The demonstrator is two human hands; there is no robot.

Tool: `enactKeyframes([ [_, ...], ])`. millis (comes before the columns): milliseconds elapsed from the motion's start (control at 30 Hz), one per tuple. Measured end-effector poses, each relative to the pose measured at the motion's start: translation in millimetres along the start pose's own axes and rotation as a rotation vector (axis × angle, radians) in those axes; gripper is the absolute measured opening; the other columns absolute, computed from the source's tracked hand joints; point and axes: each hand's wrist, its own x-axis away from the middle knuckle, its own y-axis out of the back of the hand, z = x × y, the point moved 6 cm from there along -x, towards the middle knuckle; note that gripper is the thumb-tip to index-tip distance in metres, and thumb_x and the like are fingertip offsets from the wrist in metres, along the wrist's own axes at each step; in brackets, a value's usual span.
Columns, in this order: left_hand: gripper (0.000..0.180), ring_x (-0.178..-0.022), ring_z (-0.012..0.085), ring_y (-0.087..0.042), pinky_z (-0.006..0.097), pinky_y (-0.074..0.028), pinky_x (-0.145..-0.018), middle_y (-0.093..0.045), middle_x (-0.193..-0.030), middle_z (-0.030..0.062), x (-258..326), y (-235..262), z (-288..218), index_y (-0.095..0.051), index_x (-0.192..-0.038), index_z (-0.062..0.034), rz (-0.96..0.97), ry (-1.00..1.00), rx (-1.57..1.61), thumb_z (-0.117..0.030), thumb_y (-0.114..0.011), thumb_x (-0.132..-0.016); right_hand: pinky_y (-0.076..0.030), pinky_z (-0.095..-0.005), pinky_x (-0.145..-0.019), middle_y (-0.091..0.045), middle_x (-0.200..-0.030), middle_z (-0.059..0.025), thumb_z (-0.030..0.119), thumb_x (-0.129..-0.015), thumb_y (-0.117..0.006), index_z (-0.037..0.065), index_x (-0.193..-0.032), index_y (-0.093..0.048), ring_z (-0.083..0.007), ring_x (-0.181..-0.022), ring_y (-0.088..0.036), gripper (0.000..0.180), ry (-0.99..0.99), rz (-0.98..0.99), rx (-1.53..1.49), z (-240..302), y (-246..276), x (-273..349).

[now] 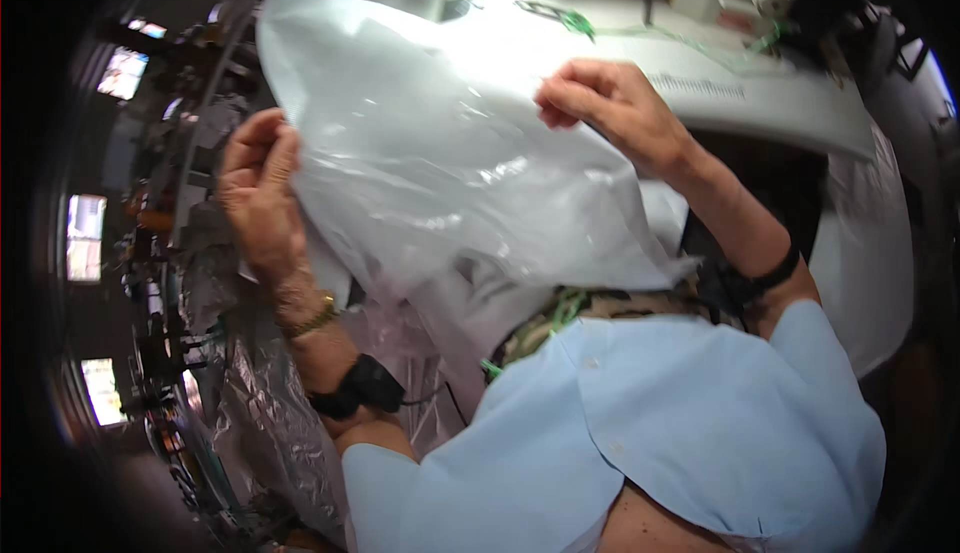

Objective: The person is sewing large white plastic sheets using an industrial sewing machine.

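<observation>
Nearest the camera, the person's light blue shirt (640, 423) fills the lower part of the view, and both forearms rise out of its short sleeves. The left forearm carries a black band and a gold bracelet (312, 319) just below the wrist; the left hand (262, 193) stands upright with its back to the camera, its fingers closed around the left edge of a clear plastic bag (450, 173), thumb side pressed against the film. The bag is held up in front of the person, between the two grips, its long axis running from the lower right, where it hangs down over the patterned cloth (560, 313) at the person's chest, up to the top left, where its free corner points away from the body. The right forearm, with a black band at the wrist, reaches up and inward; the right hand (610, 103) is bent at the wrist, fingertips curled together, pinching the bag's upper right edge. Beyond the right grip lies a white sewing table (780, 103) with green thread (575, 21) on it. Left of the left grip, crumpled plastic film (260, 423) hangs down.
</observation>
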Motion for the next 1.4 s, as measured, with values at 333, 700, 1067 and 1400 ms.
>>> enactKeyframes([
  [333,0.019,-0.097,0.0102,-0.062,0.02,-0.05,-0.086,-0.067,-0.106,0.0059,-7,12,64,-0.066,-0.111,0.002,-0.098,0.108,-0.103,-0.001,-0.064,-0.092,-0.042,-0.0323,-0.097,-0.06,-0.115,-0.0094,0.051,-0.089,-0.065,0.004,-0.11,-0.069,-0.0173,-0.111,-0.054,0.052,-0.175,0.179,0.034,-16,41,75],
  [700,0.019,-0.095,0.0133,-0.062,0.022,-0.052,-0.087,-0.066,-0.103,0.0074,-40,44,107,-0.065,-0.109,0.0037,-0.262,0.097,-0.046,-0.001,-0.067,-0.09,-0.048,-0.0305,-0.085,-0.07,-0.098,-0.0092,0.021,-0.087,-0.068,-0.005,-0.101,-0.068,-0.0213,-0.09,-0.064,0.03,-0.391,0.339,0.385,-42,19,138],
  [1067,0.02,-0.091,0.0155,-0.064,0.022,-0.053,-0.08,-0.067,-0.102,0.0117,41,-101,-17,-0.067,-0.107,0.0069,-0.039,-0.183,-0.39,0.008,-0.063,-0.088,-0.05,-0.0255,-0.062,-0.066,-0.07,-0.0044,0.033,-0.089,-0.072,0.002,-0.082,-0.071,-0.0104,-0.064,-0.062,0.032,-0.439,0.05,-0.399,-54,0,109],
  [1400,0.011,-0.065,0.0044,-0.05,0.02,-0.037,-0.057,-0.058,-0.075,-0.0004,122,-196,22,-0.063,-0.088,0.0001,0.619,0.241,-0.085,-0.006,-0.072,-0.086,-0.047,-0.0228,-0.055,-0.061,-0.062,-0.0036,0.038,-0.089,-0.072,0.004,-0.071,-0.066,-0.0084,-0.056,-0.058,0.039,-0.334,-0.036,-0.478,-43,-24,95],
])
